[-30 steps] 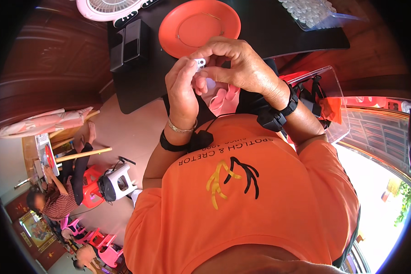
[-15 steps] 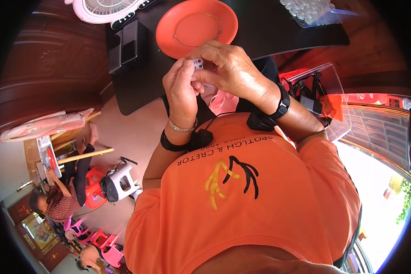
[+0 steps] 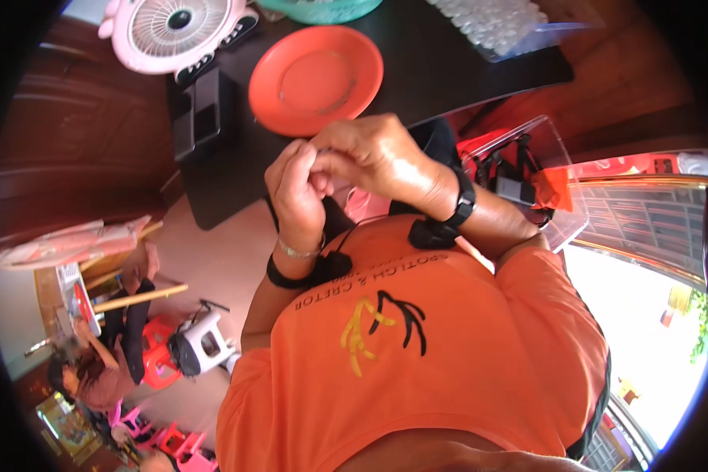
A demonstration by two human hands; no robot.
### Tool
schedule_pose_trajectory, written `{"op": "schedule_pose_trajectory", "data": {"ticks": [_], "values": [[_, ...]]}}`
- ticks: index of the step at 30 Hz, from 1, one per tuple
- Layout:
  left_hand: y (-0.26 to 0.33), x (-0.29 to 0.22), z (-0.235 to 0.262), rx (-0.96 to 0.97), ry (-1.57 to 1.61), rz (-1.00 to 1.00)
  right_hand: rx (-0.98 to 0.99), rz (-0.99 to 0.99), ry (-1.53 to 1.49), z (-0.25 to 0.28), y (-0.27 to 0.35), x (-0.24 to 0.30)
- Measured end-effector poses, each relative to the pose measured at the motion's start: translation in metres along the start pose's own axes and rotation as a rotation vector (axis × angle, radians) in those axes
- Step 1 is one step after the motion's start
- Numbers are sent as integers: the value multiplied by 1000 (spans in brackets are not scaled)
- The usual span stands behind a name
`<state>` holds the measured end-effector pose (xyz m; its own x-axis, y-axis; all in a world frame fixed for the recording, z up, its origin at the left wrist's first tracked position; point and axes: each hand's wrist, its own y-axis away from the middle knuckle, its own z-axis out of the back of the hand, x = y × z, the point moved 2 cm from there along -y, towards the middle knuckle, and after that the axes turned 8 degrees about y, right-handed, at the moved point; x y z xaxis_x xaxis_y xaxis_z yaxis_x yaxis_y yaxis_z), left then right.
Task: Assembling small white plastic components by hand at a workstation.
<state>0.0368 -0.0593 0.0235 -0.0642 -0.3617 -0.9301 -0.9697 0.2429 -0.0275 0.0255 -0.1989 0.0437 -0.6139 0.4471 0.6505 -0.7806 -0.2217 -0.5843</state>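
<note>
My left hand [image 3: 297, 193] and my right hand [image 3: 381, 157] meet in front of my chest, just short of the table's near edge. Fingertips of both are pinched together, and whatever lies between them is hidden now. Just beyond them, on the dark table [image 3: 425, 79], rests a round orange-red plate [image 3: 303, 75]. A few thin, small bits lie toward its right side, too fine to name.
A pink fan [image 3: 179, 20] and a black box-shaped device [image 3: 204, 114] stand at the table's left. Far back are a turquoise basin [image 3: 322, 11] and a container of clear pieces [image 3: 492, 27]. A clear bin [image 3: 570, 212] sits right; another person [image 3: 106, 381] sits left.
The view has shifted, so table and plate appear lower and the basin shows. A small white piece with dark dots, visible between my fingers before, is now covered by them.
</note>
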Motion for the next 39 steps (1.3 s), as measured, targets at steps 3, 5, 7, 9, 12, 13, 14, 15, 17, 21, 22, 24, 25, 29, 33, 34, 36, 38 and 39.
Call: {"op": "schedule_pose_trajectory", "data": {"ticks": [3, 5, 7, 9, 12, 13, 14, 15, 17, 21, 22, 24, 25, 29, 33, 34, 36, 38, 39], "values": [[1, -3, -1, 3, -49, -23, 24, -113, -71, 4, -1, 6], [-1, -5, -1, 38, -60, -40, 41, -88, -46, 13, -5, 6], [0, -9, -4, 67, -75, -19, 90, -50, -18, 22, -8, 8], [0, -9, 1, 107, -43, -41, 79, -23, 30, 34, -12, 9], [-1, -10, 14, 86, -109, -79, 22, 72, 150, 68, -34, 18], [0, -13, 16, 83, -106, -89, -27, 66, 172, 78, -45, 20], [0, -15, 17, 60, -91, -109, -88, 87, 306, 92, -56, 26], [1, -19, 21, 28, -79, -131, -126, 45, 351, 105, -67, 37], [3, -23, 26, 24, -82, -152, -222, 78, 301, 122, -85, 39], [4, -21, 37, 0, -59, -126, -322, 103, 357, 141, -110, 77], [4, -21, 39, -8, -49, -116, -351, 90, 362, 143, -114, 76], [6, -21, 45, -25, -52, -124, -332, 78, 364, 145, -117, 77], [6, -21, 48, -40, -57, -128, -356, 92, 370, 146, -117, 77], [-3, -17, 54, -48, -61, -118, -402, -10, 333, 167, -109, 76], [-22, -14, 58, -16, -407, -277, -516, 62, 404, 191, -98, 67], [-27, -12, 59, -11, -517, -340, -535, 58, 388, 197, -92, 68], [-34, -3, 65, -2, -422, -242, -580, -20, 360, 205, -86, 79], [-37, 6, 65, -41, -359, -187, -600, 56, 370, 220, -80, 69], [-37, 9, 64, -23, -357, -186, -607, 135, 369, 226, -76, 68]]}}
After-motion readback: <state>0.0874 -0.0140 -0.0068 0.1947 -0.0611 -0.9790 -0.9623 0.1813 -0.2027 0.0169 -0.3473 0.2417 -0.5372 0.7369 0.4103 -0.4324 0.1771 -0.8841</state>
